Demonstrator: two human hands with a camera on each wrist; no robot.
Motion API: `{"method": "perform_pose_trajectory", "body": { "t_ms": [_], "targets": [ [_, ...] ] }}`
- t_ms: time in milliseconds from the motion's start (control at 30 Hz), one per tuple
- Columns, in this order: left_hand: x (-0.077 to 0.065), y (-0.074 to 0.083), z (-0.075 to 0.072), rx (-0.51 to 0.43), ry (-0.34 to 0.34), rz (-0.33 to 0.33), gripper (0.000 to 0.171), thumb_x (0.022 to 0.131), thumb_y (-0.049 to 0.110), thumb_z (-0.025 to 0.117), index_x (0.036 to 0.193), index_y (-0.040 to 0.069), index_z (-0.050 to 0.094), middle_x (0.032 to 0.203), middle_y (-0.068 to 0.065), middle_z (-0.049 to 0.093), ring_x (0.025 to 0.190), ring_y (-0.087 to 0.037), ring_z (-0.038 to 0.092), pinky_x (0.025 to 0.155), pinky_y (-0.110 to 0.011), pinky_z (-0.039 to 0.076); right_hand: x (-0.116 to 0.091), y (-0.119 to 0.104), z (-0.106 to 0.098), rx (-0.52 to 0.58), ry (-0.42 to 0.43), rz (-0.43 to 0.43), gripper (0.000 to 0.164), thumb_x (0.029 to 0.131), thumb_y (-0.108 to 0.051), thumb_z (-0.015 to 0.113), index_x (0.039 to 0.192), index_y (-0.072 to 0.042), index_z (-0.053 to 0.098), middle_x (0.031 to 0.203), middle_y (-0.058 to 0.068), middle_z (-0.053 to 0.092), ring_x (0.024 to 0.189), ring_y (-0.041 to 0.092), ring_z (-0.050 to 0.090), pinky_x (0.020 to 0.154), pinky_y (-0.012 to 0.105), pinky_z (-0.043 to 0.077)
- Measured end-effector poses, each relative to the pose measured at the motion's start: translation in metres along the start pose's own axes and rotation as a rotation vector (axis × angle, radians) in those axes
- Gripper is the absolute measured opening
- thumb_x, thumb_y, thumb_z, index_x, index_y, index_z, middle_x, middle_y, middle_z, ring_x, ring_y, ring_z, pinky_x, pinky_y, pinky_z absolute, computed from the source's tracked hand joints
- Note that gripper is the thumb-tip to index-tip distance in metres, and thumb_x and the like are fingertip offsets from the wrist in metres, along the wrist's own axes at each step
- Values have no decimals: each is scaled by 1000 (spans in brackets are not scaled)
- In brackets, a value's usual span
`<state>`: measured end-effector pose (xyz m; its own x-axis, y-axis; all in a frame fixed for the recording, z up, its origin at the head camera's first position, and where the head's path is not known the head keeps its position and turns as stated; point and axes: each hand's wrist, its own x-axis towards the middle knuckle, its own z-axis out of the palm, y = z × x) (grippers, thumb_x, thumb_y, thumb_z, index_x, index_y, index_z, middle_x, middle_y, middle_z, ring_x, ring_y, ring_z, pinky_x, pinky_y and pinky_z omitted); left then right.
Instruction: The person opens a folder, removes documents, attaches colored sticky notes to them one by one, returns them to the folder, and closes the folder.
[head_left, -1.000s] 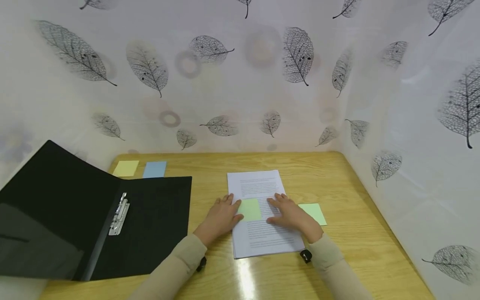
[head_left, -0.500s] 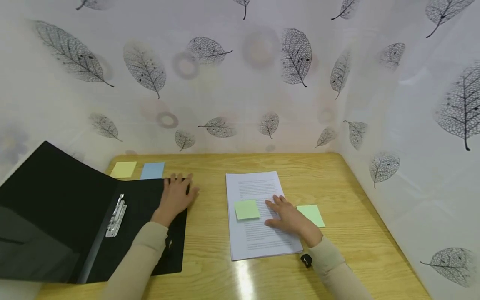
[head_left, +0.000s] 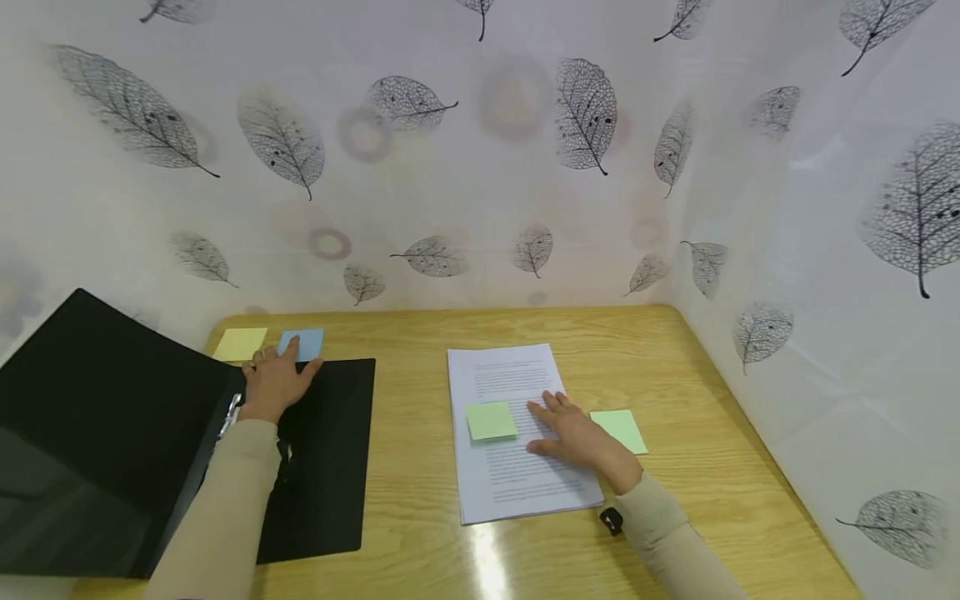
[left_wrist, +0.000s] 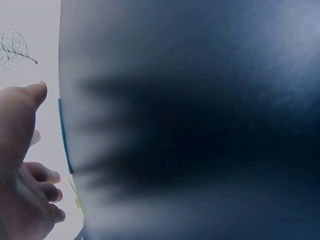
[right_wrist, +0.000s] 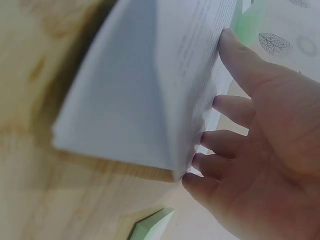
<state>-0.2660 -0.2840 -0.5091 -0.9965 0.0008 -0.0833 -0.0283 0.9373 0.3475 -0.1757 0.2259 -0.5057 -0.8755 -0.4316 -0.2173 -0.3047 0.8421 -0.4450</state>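
Note:
My left hand hovers with spread fingers over the far part of an open black folder. Its index finger overlaps the blue sticky note pad in the head view, and nothing is held. A stack of printed paper lies at the middle of the table, carrying a light green sticky note pad. On the stack's right side rest the fingertips of my right hand, loosely spread. The right wrist view shows that hand's fingers along the printed sheets.
A yellow sticky note pad lies beside the blue one, behind the folder. Another green pad sits right of the stack. My left forearm partly covers the folder's metal clip. The folder's raised cover leans at left, near the leaf-patterned curtain.
My left hand has left the green pad on the paper and moved left, across the folder, to the blue pad. My right hand has stayed on the stack.

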Motion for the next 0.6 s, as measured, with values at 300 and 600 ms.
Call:
{"method": "perform_pose_trajectory", "body": {
  "t_ms": [300,600],
  "targets": [
    [6,-10,8,-16,-31,-22,84,111,54,38,163,-10,21,151,-56,21,137,-75,23,115,-83,14,-1,-4,0,5,-3,5,76,99,-38,73,159,-1,44,167,36,26,156,59,20,123,73,24],
    [10,-1,19,-28,119,-33,76,110,49,48,155,-11,37,139,-55,39,125,-71,39,110,-80,25,1,0,0,-16,4,9,76,99,-39,73,159,-3,44,167,35,26,156,58,20,123,72,25]
  ]
}}
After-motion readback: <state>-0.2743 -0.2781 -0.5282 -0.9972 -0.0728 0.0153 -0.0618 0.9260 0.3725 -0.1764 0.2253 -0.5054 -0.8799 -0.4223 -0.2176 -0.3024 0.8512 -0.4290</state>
